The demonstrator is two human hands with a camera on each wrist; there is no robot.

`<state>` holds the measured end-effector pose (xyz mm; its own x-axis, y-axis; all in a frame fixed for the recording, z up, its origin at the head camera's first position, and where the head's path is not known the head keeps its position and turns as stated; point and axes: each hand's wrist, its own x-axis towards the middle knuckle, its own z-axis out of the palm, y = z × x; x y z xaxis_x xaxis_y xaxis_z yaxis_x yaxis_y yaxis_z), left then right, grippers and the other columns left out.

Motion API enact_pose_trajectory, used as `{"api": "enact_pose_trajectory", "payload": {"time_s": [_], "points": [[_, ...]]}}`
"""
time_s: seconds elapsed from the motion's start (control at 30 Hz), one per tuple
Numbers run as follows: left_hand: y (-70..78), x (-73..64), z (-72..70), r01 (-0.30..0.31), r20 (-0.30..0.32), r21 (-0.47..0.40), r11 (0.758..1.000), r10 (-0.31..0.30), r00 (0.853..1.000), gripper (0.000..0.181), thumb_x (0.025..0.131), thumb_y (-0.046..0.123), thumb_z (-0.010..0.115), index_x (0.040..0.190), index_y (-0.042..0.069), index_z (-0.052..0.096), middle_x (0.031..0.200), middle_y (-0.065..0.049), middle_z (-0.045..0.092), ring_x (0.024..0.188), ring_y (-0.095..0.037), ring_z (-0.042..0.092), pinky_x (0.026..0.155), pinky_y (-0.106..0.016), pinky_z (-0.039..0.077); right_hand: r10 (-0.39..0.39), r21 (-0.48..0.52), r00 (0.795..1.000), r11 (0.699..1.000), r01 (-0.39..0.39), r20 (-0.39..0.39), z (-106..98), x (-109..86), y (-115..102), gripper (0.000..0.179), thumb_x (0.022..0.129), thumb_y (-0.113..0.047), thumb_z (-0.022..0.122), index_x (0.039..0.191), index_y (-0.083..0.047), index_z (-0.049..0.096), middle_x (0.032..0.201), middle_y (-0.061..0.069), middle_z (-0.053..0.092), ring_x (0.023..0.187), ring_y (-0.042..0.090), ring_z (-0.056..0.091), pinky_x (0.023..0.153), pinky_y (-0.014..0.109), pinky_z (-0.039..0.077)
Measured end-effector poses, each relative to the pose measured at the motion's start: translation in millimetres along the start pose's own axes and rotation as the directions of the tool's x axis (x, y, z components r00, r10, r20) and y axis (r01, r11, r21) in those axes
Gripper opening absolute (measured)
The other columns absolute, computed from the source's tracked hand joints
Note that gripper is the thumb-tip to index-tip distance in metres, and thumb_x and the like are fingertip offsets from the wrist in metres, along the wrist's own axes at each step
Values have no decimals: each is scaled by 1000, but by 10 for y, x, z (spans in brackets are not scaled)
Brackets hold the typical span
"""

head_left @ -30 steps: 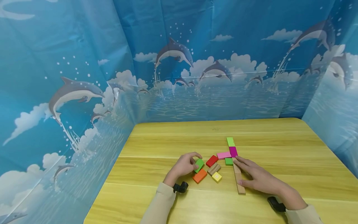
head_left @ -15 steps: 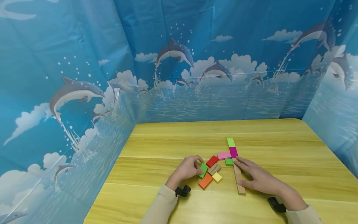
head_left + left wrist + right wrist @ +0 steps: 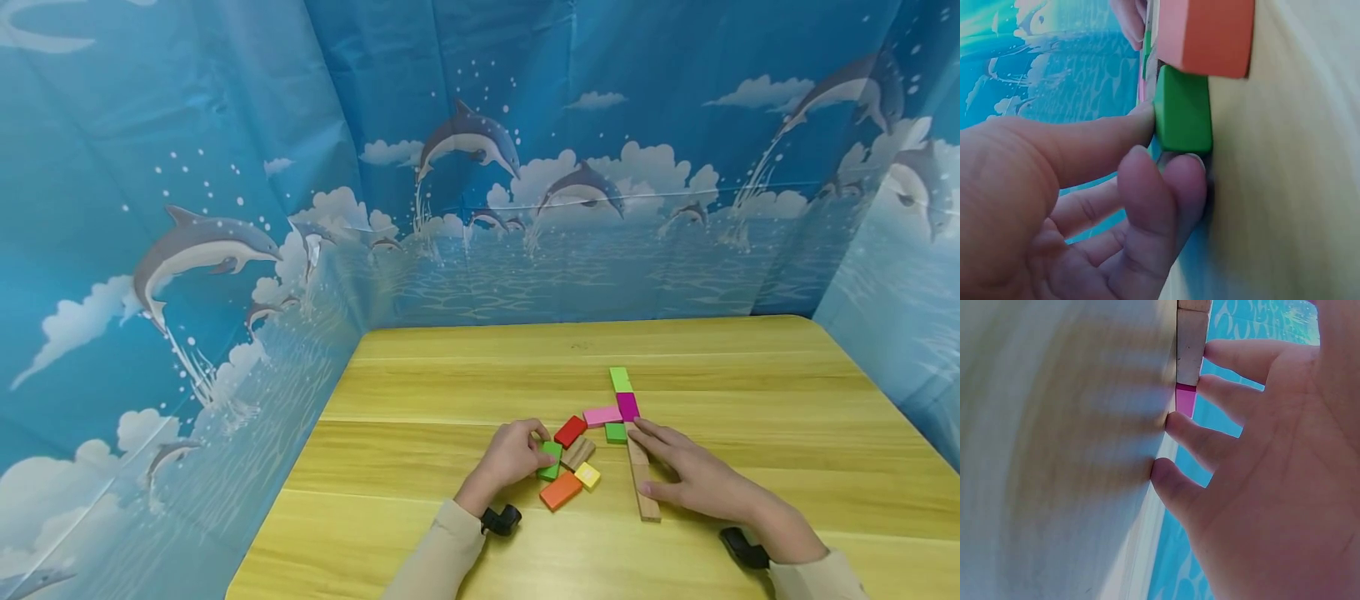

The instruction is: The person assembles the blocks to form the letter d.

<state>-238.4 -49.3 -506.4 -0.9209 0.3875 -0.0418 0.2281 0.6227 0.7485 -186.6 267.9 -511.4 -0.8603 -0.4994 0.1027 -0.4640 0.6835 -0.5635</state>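
In the head view my left hand pinches a green wooden block lying on the table. The left wrist view has my thumb on this green block and fingertips at its near end. An orange block touches its far end; a brown striped block and a yellow block lie close by. With fingers spread, my right hand rests along a row of plain wooden blocks. In the right wrist view two fingertips touch a plain block, near a magenta block.
A red block lies beyond the striped one. The row continues back to a lime block. A pink block and a second green block join its left side. A dolphin-print curtain surrounds the table.
My left hand has slid rightward and slightly nearer with the green block. The orange block was shifted right and nearer too, now meeting the yellow block. My right hand has stayed in place.
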Motion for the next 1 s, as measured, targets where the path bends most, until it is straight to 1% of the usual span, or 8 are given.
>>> {"api": "enact_pose_trajectory", "payload": {"time_s": [0.1, 0.33, 0.43, 0.6, 0.73, 0.83, 1.0], "points": [[4, 4, 21, 1, 1, -18, 1000, -1, 1000, 24, 87, 17, 81, 108, 10, 69, 65, 2, 60, 48, -14, 60, 47, -27, 49, -10, -4, 1000, 1000, 10, -8, 4, 1, 6, 81, 94, -45, 69, 158, -10, 34, 162, 18, 27, 143, 47, 29, 102, 65, 38], [12, 10, 52, -7, -6, -28, 1000, 7, 1000, 24, 87, 16, 81, 107, 10, 68, 65, 3, 60, 48, -14, 60, 48, -27, 49, 20, 11, 1000, 1000, -20, 21, -14, 4, -8, 83, 94, -52, 65, 159, -10, 33, 163, 16, 24, 145, 45, 26, 105, 65, 35], [18, 7, 64, -10, -9, -32, 999, 10, 1000, 24, 88, 17, 81, 107, 9, 68, 65, 3, 60, 48, -14, 60, 48, -27, 49, 28, 10, 999, 1000, -28, 25, -8, 11, 10, 84, 94, -52, 65, 159, -11, 32, 163, 15, 24, 146, 43, 26, 106, 64, 34], [20, 3, 73, -8, -11, -39, 999, 7, 1000, 24, 88, 17, 80, 107, 10, 67, 66, 4, 61, 48, -14, 61, 48, -27, 49, 32, 10, 999, 999, -32, 18, -1, 13, 13, 84, 94, -52, 66, 159, -12, 32, 164, 14, 24, 146, 42, 25, 107, 64, 34], [19, 1, 79, 2, -9, -47, 999, -2, 1000, 24, 88, 18, 80, 107, 10, 67, 66, 3, 61, 49, -15, 61, 48, -28, 49, 19, 10, 1000, 1000, -19, 11, 3, 1, -2, 83, 94, -52, 66, 159, -10, 33, 163, 16, 25, 145, 44, 27, 106, 65, 35], [17, -2, 77, 1, -6, -56, 998, -1, 1000, 25, 88, 18, 80, 107, 10, 67, 66, 3, 61, 49, -15, 61, 48, -27, 49, 9, 10, 1000, 1000, -9, 7, 5, -3, -6, 83, 95, -51, 66, 158, -9, 34, 163, 17, 25, 145, 45, 27, 105, 66, 35], [-1, -7, 25, -17, -3, -62, 998, 17, 1000, 25, 89, 18, 80, 109, 9, 67, 66, 3, 61, 50, -14, 62, 49, -27, 49, 24, 8, 1000, 1000, -24, 17, 4, 6, -5, 84, 94, -53, 66, 159, -11, 33, 164, 14, 24, 146, 42, 26, 106, 64, 35]]}}
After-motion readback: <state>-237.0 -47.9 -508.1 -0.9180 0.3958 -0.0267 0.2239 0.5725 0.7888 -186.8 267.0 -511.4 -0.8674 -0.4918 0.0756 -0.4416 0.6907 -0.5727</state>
